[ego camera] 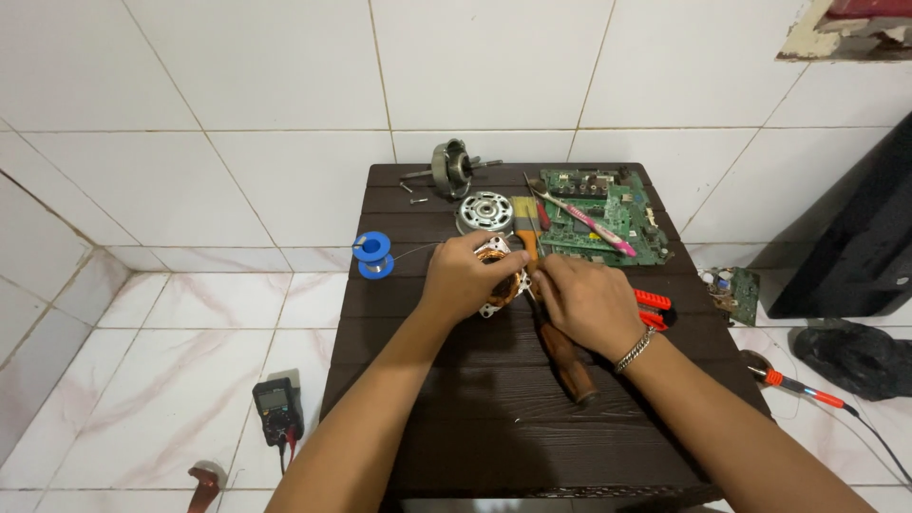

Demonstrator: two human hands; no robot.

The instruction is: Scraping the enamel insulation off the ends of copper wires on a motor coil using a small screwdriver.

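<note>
right now my left hand (465, 275) has its fingers wrapped around the copper-wound stator (502, 283), steadying it near the middle of the counter (446, 418). my right hand (587, 302) pinches closed on something thin at the windings, i can't tell what. solder spool (373, 254) sits by the left edge, circuit board (608, 220) at the far right corner, within reach.

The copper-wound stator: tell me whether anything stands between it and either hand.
Nothing visible does. The left hand already grips the copper-wound stator on the dark table, and the right hand fingers meet its right edge.
</note>
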